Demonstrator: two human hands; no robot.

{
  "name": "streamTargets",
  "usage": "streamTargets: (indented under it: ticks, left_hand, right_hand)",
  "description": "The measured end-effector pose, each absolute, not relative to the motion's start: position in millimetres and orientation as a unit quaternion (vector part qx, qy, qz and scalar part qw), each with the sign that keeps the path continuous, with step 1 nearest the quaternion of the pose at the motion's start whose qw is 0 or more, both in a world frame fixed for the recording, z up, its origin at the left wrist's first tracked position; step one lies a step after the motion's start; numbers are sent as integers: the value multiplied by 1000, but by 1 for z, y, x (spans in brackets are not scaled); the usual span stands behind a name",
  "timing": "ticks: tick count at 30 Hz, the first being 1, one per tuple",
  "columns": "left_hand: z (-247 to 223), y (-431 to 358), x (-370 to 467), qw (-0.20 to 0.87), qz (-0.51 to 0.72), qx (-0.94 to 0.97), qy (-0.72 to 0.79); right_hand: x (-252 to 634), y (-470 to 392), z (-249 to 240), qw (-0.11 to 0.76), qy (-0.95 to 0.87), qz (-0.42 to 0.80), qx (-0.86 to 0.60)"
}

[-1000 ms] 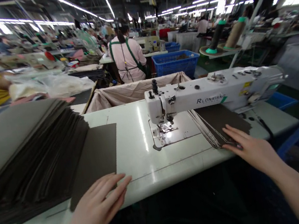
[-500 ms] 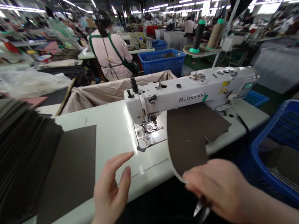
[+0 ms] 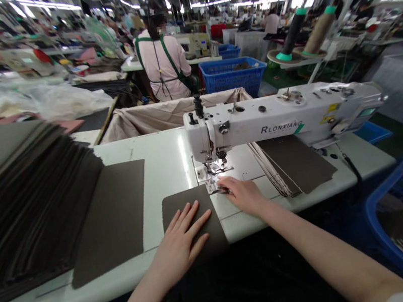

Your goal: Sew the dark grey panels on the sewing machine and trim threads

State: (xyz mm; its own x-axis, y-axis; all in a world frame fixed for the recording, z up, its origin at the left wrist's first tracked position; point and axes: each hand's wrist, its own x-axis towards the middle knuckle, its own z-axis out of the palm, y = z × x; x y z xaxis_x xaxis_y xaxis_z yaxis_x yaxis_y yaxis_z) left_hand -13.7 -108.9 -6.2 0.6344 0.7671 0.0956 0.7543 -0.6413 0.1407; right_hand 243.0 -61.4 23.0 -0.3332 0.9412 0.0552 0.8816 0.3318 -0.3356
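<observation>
My left hand (image 3: 183,240) lies with spread fingers on a dark grey-brown panel (image 3: 188,196) at the table's front edge. Close to the needle area of the white sewing machine (image 3: 243,124), my right hand (image 3: 241,193) has its fingers pressed together at the panel's upper right corner; what they hold is too small to make out. More panels (image 3: 295,161) lie in a layered pile under the machine arm. On the left a tall stack of dark panels (image 3: 36,197) stands beside a flat panel (image 3: 113,211).
A blue basket (image 3: 379,225) with panels inside is at the lower right. Behind the table (image 3: 163,152) hangs a beige cloth-lined bin (image 3: 143,119). A person in a green-strapped apron (image 3: 167,67) sits further back, near another blue basket (image 3: 231,77). Thread cones (image 3: 292,34) stand at the right.
My left hand now rests on a panel in front of the needle. My right hand has left the panel at the right and moved up to the needle area. The view has shifted left.
</observation>
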Motion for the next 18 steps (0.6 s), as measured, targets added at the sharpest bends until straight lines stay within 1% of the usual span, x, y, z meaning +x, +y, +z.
streamTargets:
  ticks: [2,8,18]
  left_hand:
    - [0,-97,-11,55,73,901,424]
    - [7,-59,5,65,79,899,426]
    - [9,-39,10,84,72,906,408]
  right_hand:
    - [245,-46,16,93,-801,94,-583]
    - [241,-45,5,86,-802,58,-588]
    - [241,-43,2,54,-816,45,-573]
